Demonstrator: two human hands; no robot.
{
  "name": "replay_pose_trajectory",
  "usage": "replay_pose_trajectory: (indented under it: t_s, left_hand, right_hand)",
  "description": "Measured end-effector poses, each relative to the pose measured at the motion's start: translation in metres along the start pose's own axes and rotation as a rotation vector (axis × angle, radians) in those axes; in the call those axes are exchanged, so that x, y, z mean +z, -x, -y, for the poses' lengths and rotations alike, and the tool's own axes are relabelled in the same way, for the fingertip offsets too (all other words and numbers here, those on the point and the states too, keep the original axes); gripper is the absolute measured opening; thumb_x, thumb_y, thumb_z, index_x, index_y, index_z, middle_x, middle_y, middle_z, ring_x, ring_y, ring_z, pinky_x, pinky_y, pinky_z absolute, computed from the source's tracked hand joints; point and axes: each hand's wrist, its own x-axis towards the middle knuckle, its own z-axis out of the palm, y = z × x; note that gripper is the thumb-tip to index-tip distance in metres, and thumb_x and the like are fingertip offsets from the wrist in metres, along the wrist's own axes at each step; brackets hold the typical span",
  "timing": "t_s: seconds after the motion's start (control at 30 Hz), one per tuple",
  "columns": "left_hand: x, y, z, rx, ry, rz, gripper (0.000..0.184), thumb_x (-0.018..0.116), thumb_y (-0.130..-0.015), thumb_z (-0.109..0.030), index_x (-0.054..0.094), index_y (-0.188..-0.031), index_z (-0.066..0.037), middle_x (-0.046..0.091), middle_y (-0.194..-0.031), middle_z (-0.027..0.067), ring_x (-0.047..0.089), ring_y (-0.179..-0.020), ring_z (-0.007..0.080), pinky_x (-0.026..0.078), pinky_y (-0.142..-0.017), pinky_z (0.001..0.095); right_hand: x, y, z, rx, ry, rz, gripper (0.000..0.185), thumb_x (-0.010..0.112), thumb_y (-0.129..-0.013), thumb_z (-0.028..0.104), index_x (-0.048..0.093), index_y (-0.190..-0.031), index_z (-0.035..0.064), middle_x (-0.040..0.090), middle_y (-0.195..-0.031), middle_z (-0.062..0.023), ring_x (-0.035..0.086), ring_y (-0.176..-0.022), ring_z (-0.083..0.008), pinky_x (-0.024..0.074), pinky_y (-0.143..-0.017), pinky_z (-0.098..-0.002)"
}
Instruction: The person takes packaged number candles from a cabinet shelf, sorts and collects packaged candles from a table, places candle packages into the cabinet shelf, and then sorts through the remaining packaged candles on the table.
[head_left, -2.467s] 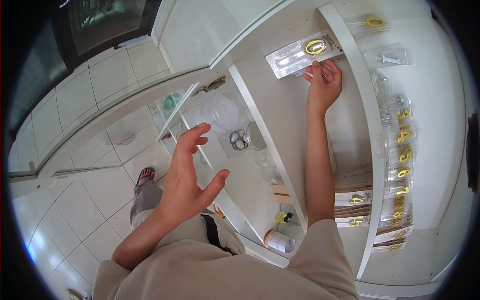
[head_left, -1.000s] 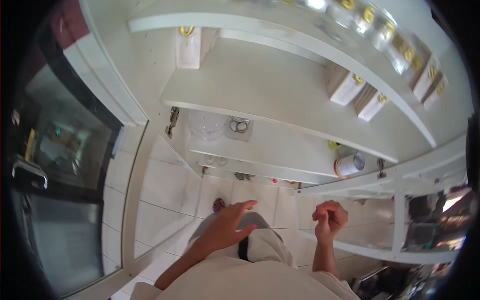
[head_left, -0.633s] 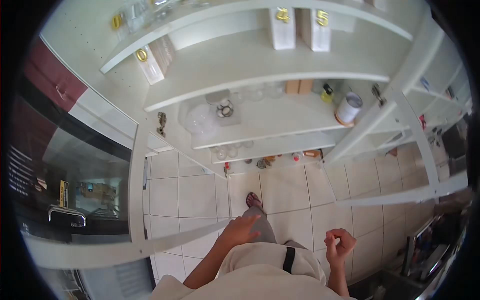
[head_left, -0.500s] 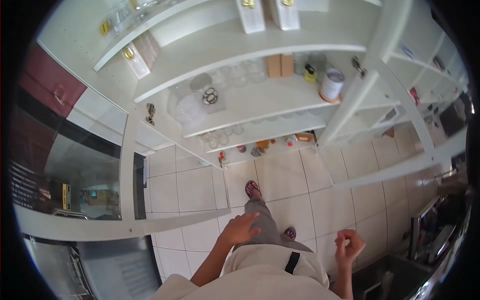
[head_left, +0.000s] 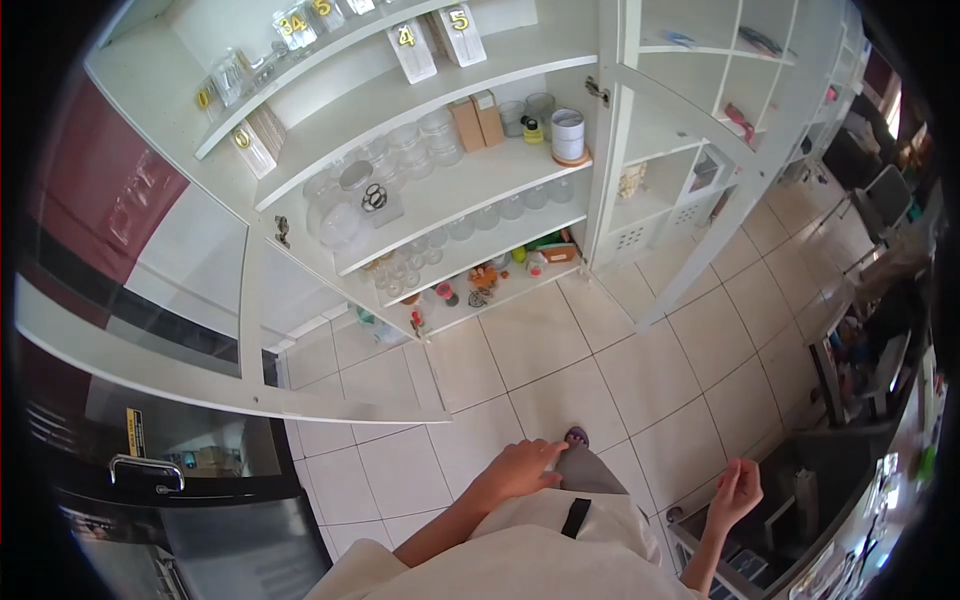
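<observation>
My left hand point(head_left: 525, 468) hangs in front of my waist with its fingers stretched out, holding nothing. Off to the right, my right hand point(head_left: 738, 490) is loosely curled, and I see nothing in it. Ahead stands a white cabinet point(head_left: 530, 50) with both glass doors swung open. Its shelves carry glass jars point(head_left: 405, 150), two brown boxes point(head_left: 476, 120), a white canister point(head_left: 567, 135) and small glasses point(head_left: 485, 217). Number candles in packs point(head_left: 415, 50) sit higher up. Neither hand touches the cabinet.
The left glass door point(head_left: 340, 408) and the right glass door point(head_left: 690, 250) jut out over the tiled floor point(head_left: 570, 400). A black appliance with a handle point(head_left: 148, 470) is at the lower left. A dark open bin or drawer point(head_left: 830, 470) stands near my right hand.
I have stepped and turned to the right, so the cabinet sits further left in view. Both hands have swung slightly; the left stays stretched out and the right stays curled.
</observation>
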Motion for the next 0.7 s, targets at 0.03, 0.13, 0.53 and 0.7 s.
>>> replay_pose_trajectory:
  t_s: [0.03, 0.13, 0.53, 0.7]
  left_hand:
    - [0.004, 0.011, 0.000, -0.007, -0.010, -0.034, 0.045, 0.057, -0.083, -0.026, 0.042, -0.123, -0.011, 0.056, -0.104, 0.0121, 0.056, -0.090, 0.0301, 0.044, -0.076, 0.0378]
    - [0.017, 0.049, 0.001, -0.015, -0.033, -0.083, 0.043, 0.058, -0.081, -0.023, 0.045, -0.120, -0.011, 0.058, -0.097, 0.0119, 0.056, -0.086, 0.0296, 0.045, -0.071, 0.0382]
    - [0.098, 0.112, -0.057, 0.143, -0.111, 0.261, 0.051, 0.059, -0.082, -0.027, 0.042, -0.127, -0.009, 0.054, -0.117, 0.0131, 0.052, -0.105, 0.0271, 0.042, -0.085, 0.0338]
    - [0.159, 0.068, -0.137, 0.335, -0.182, 0.307, 0.050, 0.059, -0.081, -0.026, 0.043, -0.125, -0.009, 0.053, -0.118, 0.0114, 0.051, -0.107, 0.0264, 0.042, -0.087, 0.0337]
  right_hand:
    - [-0.001, 0.015, -0.001, 0.012, -0.022, 0.005, 0.010, 0.055, -0.082, 0.003, 0.057, -0.072, 0.0022, 0.048, -0.051, 0.0000, 0.039, -0.040, -0.0065, 0.0308, -0.039, -0.0176]
    - [-0.003, 0.063, 0.006, 0.099, -0.101, 0.035, 0.006, 0.058, -0.077, 0.001, 0.059, -0.071, 0.0012, 0.052, -0.052, -0.0014, 0.043, -0.041, -0.0079, 0.0331, -0.040, -0.0181]
    - [-0.114, 0.174, 0.028, -0.135, 0.020, 0.071, 0.008, 0.064, -0.068, -0.001, 0.061, -0.073, 0.0039, 0.057, -0.059, -0.0017, 0.047, -0.045, -0.0119, 0.0365, -0.042, -0.0209]
    - [-0.244, 0.217, -0.013, -0.117, 0.238, -0.255, 0.007, 0.065, -0.068, 0.000, 0.061, -0.071, 0.0047, 0.057, -0.059, -0.0007, 0.046, -0.043, -0.0116, 0.0351, -0.041, -0.0206]
